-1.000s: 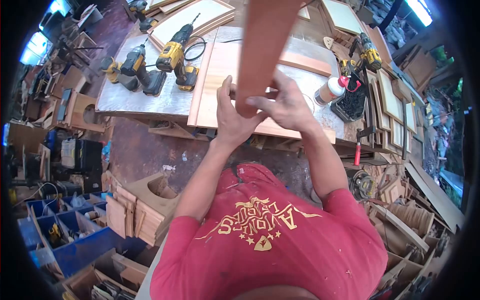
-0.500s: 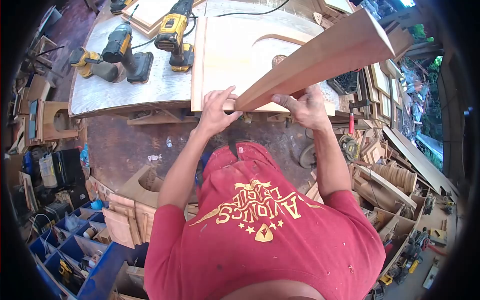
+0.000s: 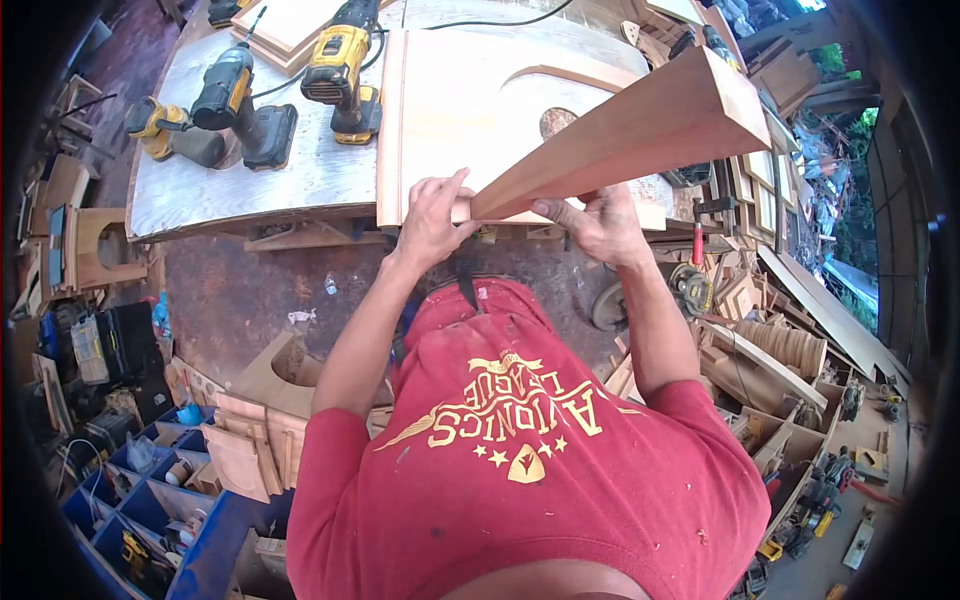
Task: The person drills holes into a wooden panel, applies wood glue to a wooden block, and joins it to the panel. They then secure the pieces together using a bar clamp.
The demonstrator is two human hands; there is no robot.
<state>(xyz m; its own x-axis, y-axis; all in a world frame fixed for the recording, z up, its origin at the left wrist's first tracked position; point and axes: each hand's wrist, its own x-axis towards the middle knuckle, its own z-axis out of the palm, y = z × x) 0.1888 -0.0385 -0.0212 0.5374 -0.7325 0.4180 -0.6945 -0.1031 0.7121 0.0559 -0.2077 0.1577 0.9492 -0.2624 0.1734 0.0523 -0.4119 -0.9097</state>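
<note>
A long wooden board [image 3: 640, 125] is raised at an angle over the bench edge, its broad end up to the right and its narrow-looking end low at the left. My right hand [image 3: 600, 225] is closed on its lower edge, thumb in front, with the other fingers partly hidden behind it. My left hand [image 3: 432, 222] curls its thumb and fingers about the low end, where the board meets a light wooden strip along the bench edge. Beneath the board lies a pale wooden panel [image 3: 450, 100] with a raised strip down its left side.
On the workbench [image 3: 185, 195] stand a yellow drill [image 3: 340, 65], a dark impact driver [image 3: 228, 90] and a yellow sander [image 3: 155, 130]. A curved wooden piece [image 3: 570, 72] lies farther back. A red-handled clamp [image 3: 698, 240] is at the right edge. Blue bins [image 3: 170, 500] sit lower left.
The board's raised end has dipped and swung a little left, so more of its end face shows. Both hands keep their hold. The whole view has shifted slightly.
</note>
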